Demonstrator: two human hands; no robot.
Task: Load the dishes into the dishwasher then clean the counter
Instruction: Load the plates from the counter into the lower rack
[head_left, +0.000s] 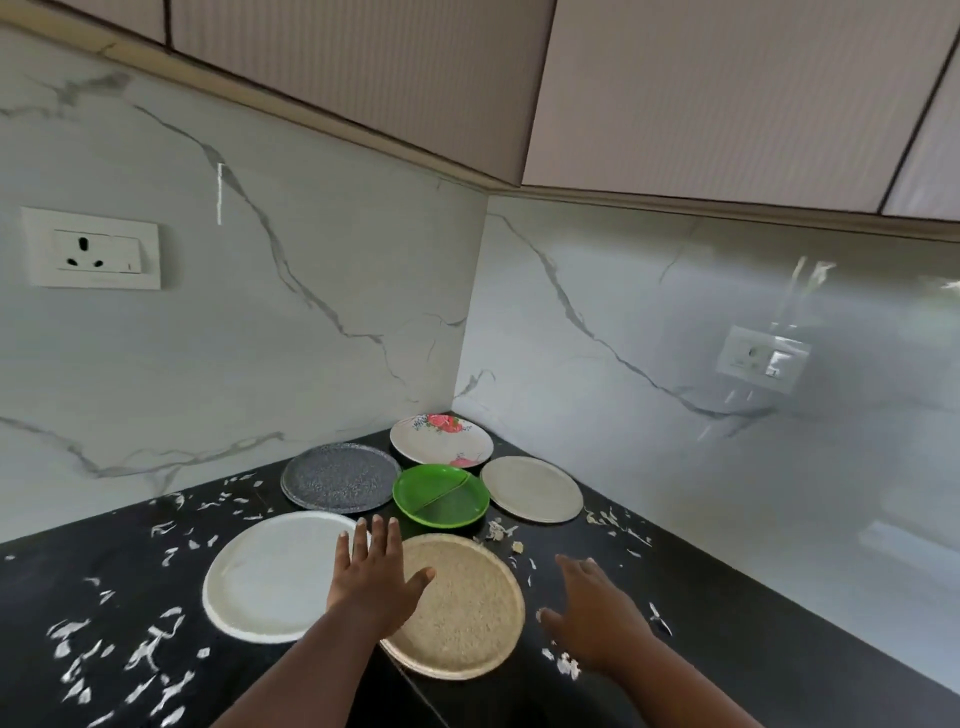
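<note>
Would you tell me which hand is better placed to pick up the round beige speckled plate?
Left, probably. The left hand hovers open over the round beige speckled plate's left edge, while the right hand sits beside it over the black counter.

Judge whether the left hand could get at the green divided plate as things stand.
Probably yes: the left hand hovers open above the beige plate, and the green divided plate lies uncovered just beyond its fingertips.

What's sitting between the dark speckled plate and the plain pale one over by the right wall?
The green divided plate lies between the grey speckled plate and the pale plate, seen in the head view.
</note>
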